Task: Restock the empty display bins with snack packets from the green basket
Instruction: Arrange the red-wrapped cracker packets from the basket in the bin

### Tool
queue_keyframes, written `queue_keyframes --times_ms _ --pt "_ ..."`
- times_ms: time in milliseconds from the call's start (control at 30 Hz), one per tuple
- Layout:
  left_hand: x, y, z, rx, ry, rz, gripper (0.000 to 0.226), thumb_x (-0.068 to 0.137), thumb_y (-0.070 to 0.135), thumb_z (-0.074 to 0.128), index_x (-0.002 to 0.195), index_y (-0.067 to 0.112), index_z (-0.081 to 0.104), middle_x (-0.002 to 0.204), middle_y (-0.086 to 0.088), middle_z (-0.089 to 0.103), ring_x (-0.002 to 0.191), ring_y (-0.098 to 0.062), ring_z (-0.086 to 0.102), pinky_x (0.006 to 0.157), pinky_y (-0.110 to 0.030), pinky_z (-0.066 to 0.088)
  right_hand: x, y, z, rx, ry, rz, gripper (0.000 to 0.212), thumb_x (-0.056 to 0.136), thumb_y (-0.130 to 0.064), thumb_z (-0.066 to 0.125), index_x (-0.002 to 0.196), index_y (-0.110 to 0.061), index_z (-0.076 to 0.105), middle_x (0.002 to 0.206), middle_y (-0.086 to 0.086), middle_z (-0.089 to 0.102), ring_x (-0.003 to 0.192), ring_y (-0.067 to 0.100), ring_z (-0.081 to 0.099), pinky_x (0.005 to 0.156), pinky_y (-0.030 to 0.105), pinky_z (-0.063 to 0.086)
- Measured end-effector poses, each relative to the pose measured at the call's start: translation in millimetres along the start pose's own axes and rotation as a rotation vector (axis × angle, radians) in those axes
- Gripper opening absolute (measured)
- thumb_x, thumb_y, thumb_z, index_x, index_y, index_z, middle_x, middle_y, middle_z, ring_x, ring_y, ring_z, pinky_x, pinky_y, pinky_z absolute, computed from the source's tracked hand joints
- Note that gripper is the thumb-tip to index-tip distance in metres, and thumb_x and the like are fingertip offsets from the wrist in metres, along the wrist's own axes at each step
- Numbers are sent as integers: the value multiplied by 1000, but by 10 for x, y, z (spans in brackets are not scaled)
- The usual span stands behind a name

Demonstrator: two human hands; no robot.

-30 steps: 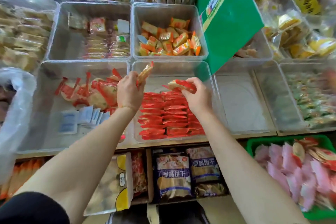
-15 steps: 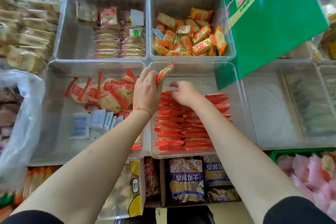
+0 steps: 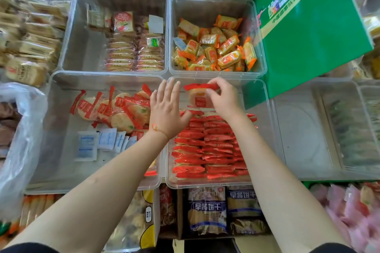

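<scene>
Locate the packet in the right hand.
Head view, centre: the right hand pinches the red-edged packet above the far end of the bin of red packets, just right of the open left hand.

Green basket (image 3: 304, 183) mostly out of frame

Right hand (image 3: 225, 100) pinches a red packet (image 3: 200, 96); left hand (image 3: 166, 109) lies flat.

Bare forearms; black short sleeves (image 3: 333, 249); thin bracelet (image 3: 159, 130) on left wrist.
</scene>
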State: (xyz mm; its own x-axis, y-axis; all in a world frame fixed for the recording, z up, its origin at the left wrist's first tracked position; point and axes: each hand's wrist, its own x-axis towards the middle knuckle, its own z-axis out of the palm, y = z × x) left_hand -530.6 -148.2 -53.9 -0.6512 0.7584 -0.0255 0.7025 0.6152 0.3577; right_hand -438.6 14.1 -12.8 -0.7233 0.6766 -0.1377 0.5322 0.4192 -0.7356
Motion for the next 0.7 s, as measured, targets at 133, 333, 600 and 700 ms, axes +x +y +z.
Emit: queue_keyframes --times_ms 133,333,600,700 --pt "8 19 -21 18 -35 -8 88 83 55 36 157 15 11 165 -5 5 152 -22 -2 121 -46 2 7 134 8 70 50 117 5 98 -14 56 98 -19 58 95 -3 65 89 18 64 72 25 53" --pt "8 41 -35 9 -34 -24 82 87 40 48 157 14 13 165 -5 6 152 -21 -2 121 -45 2 -14 128 321 -99 -159 70 16 99 -10 43 99 -21 55 91 2 65 84 21 61 71 34 50" --pt "14 49 -35 8 -30 -27 80 83 38 40 156 14 17 165 -6 8 152 -23 0 120 -46 5 -97 141 550 -414 -339 -3 31 95 -4 42 114 -26 52 99 11 66 86 34 61 70 40 52" --pt "20 50 -36 -5 -25 -28 78 86 35 45 156 14 18 165 -6 8 152 -23 0 120 -46 6 -85 162 566 -456 -372 64 39 93 -2 41 123 -26 48 110 14 64 97 36 60 79 42 52"
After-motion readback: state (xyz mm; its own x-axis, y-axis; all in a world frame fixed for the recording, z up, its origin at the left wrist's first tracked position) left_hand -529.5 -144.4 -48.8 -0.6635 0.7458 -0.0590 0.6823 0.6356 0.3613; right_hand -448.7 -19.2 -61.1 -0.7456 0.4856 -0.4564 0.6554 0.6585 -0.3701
